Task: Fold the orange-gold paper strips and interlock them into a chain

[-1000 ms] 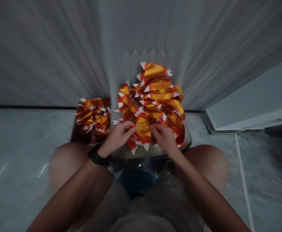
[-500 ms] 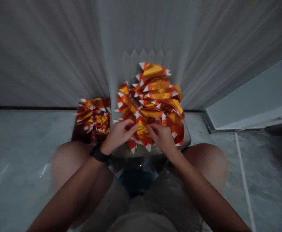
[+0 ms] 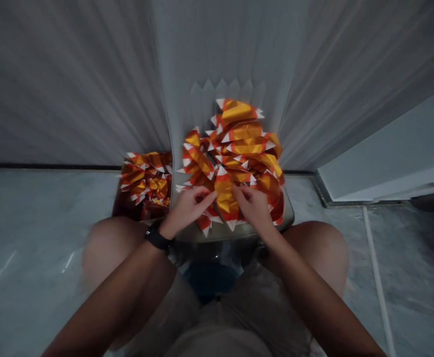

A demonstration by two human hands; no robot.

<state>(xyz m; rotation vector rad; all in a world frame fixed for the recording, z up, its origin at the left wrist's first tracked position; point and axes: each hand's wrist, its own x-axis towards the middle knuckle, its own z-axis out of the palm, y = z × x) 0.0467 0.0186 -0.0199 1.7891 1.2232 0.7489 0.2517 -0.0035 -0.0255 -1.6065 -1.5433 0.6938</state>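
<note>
Between my hands is an orange-gold paper piece (image 3: 226, 196) with red and white pointed ends, held roughly upright. My left hand (image 3: 191, 207) pinches its left edge between thumb and forefinger. On the opposite edge, the fingers of my right hand (image 3: 252, 206) are closed. Behind and around it lies a heap of similar crinkled orange, red and white pieces (image 3: 246, 145) on a grey chair-like seat (image 3: 202, 237).
Left of the seat, a dark red box (image 3: 120, 204) holds more such pieces. A black watch (image 3: 158, 237) is on my left wrist. Pleated grey curtain or panelling (image 3: 72, 89) rises behind. At the right stands a pale panel (image 3: 388, 144).
The piece between my hands now looks more opened out and taller, its white tip pointing up. My hands have moved slightly to the right and a little farther apart.
</note>
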